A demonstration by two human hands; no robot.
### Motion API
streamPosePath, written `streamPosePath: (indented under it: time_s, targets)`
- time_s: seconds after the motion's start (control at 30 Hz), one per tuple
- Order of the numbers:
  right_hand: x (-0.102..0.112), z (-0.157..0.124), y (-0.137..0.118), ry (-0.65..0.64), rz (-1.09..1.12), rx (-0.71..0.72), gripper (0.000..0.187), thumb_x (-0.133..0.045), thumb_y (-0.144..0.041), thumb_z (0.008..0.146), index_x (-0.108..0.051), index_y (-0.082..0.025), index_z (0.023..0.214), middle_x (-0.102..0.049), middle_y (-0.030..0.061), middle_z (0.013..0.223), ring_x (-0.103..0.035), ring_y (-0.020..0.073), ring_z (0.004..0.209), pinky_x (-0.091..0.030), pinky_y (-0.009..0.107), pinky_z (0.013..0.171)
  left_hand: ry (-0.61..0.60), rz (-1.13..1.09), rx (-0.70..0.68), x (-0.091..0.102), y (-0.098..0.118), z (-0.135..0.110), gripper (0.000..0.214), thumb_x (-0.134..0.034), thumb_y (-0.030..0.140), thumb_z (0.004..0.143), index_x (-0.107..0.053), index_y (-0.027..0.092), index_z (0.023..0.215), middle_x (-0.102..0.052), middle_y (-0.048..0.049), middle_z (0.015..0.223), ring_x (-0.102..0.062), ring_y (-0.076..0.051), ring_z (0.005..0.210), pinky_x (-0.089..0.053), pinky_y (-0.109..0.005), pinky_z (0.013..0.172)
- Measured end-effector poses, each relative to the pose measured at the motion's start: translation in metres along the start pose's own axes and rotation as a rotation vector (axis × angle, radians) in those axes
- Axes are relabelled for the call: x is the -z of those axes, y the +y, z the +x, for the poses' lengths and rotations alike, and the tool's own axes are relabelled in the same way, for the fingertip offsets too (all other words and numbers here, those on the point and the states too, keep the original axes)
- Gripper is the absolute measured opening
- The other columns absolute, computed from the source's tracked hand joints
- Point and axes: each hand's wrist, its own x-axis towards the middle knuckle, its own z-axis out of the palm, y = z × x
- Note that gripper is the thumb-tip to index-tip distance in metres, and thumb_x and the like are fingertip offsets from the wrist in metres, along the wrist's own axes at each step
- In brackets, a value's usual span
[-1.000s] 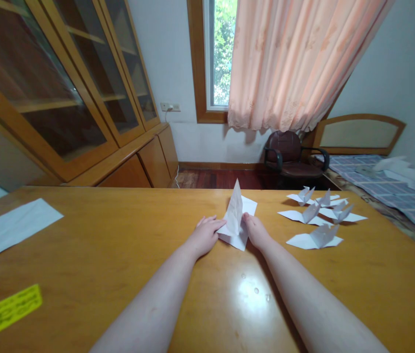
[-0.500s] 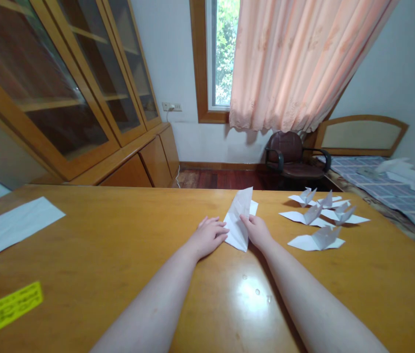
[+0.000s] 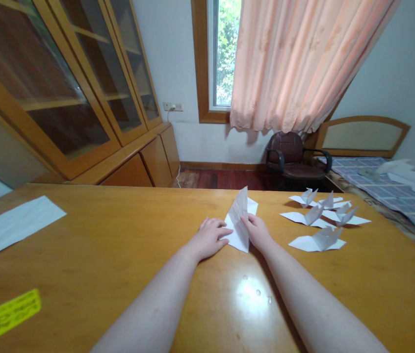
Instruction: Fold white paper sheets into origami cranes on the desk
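Note:
A partly folded sheet of white paper (image 3: 238, 223) lies on the wooden table ahead of me, one flap standing up toward the far edge. My right hand (image 3: 258, 231) pinches that raised flap from the right, thumb on its near face. From the left, my left hand (image 3: 212, 237) rests flat with fingers spread, its fingertips on the paper's left edge. To the right stand several folded white paper birds (image 3: 318, 239) with raised wings, untouched by either hand.
A stack of white paper (image 3: 16, 228) lies at the table's (image 3: 119, 274) left. A yellow label (image 3: 7, 316) is nearer me. Beyond the table are a brown office chair (image 3: 290, 154), a glass-fronted cabinet (image 3: 119, 142) and a bed (image 3: 387, 171).
The raised flap has tipped slightly to the left, showing more of the paper behind it. My left fingertips have slid a little further onto the sheet.

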Motion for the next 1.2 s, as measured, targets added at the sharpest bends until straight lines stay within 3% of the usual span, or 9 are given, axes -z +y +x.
streamPosePath:
  time_s: [0.2,0.43,0.53,0.67,0.93,1.03,1.2]
  targets:
    - [0.001,-0.002,-0.004,-0.030,-0.021,0.028,0.042,-0.041,-0.048,0.082,-0.064,-0.014,0.079,-0.066,0.0046,0.076,-0.057,0.0211,0.075,-0.042,0.029,0.067,0.004,0.011,0.018,0.000,0.000,0.001,0.030,-0.052,0.035,0.082,-0.060,0.035,0.111,-0.054,-0.0023,0.116,-0.043,-0.022,0.113,-0.012,-0.048,0.109]
    - [-0.001,-0.003,-0.006,-0.114,0.010,0.099,0.039,-0.043,-0.044,0.083,-0.066,-0.015,0.095,-0.068,0.0062,0.094,-0.059,0.0229,0.087,-0.043,0.032,0.078,-0.066,-0.001,0.027,-0.004,-0.004,0.003,0.033,-0.040,0.031,0.087,-0.054,0.038,0.117,-0.046,0.0026,0.134,-0.031,-0.022,0.128,-0.007,-0.052,0.108]
    - [-0.001,-0.004,-0.008,-0.163,-0.015,0.123,0.038,-0.043,-0.043,0.084,-0.067,-0.016,0.093,-0.069,0.0054,0.090,-0.060,0.0224,0.085,-0.044,0.032,0.077,-0.056,0.009,0.040,-0.005,-0.007,0.004,0.035,-0.045,0.031,0.085,-0.053,0.036,0.119,-0.048,0.0022,0.132,-0.032,-0.023,0.128,-0.007,-0.053,0.108]
    - [-0.001,-0.007,-0.011,-0.211,-0.073,0.127,0.037,-0.044,-0.043,0.084,-0.067,-0.017,0.095,-0.069,0.0055,0.092,-0.061,0.0229,0.085,-0.045,0.033,0.076,-0.011,0.029,0.079,-0.006,-0.008,0.005,0.040,-0.052,0.036,0.080,-0.053,0.032,0.120,-0.049,-0.0010,0.131,-0.033,-0.025,0.127,-0.009,-0.052,0.109]
    - [0.000,-0.008,-0.016,-0.328,-0.090,0.214,0.034,-0.050,-0.040,0.082,-0.065,-0.021,0.106,-0.066,0.0053,0.107,-0.059,0.0227,0.098,-0.042,0.037,0.090,0.057,0.037,0.130,0.001,0.000,0.003,0.047,-0.059,0.040,0.074,-0.053,0.028,0.119,-0.051,-0.0042,0.128,-0.036,-0.028,0.124,-0.018,-0.048,0.107]
    - [-0.001,-0.008,-0.014,-0.330,-0.099,0.211,0.033,-0.050,-0.038,0.081,-0.067,-0.020,0.103,-0.065,0.0074,0.108,-0.059,0.0240,0.101,-0.041,0.040,0.092,0.080,-0.018,0.153,0.006,0.006,0.002,0.045,-0.058,0.044,0.074,-0.056,0.025,0.114,-0.052,-0.0066,0.125,-0.042,-0.029,0.118,-0.031,-0.043,0.101]
    - [-0.005,-0.005,-0.007,-0.299,-0.210,0.204,0.029,-0.052,-0.031,0.080,-0.068,-0.019,0.101,-0.066,0.0087,0.107,-0.059,0.0232,0.102,-0.041,0.040,0.093,0.126,-0.100,0.158,0.009,0.008,0.005,0.038,-0.054,0.036,0.078,-0.056,0.024,0.114,-0.057,-0.0051,0.118,-0.049,-0.025,0.111,-0.028,-0.043,0.103]
